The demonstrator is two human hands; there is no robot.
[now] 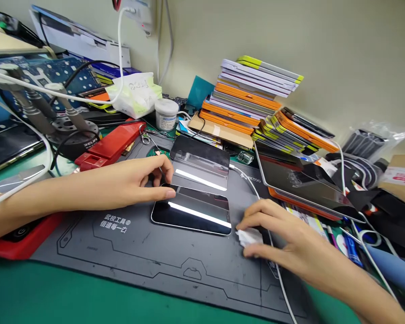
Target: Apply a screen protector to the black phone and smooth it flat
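A smartphone with a dark, shiny screen lies flat on the grey work mat. My left hand is at its far left corner, thumb stretched over the edge and the other fingers curled, with a gap between them. Whether the fingertips press on the phone is unclear. Right of the phone, my right hand grips a crumpled white wipe between thumb and fingers, low over the mat. Behind the phone lies a dark flat device with a clear, reflective lower part and a white cable at its right side.
Stacked orange, white and yellow boxes stand against the wall. A red tool, a white jar and a metal stand are at the left. At the right lie a tablet-like panel, cables and pens.
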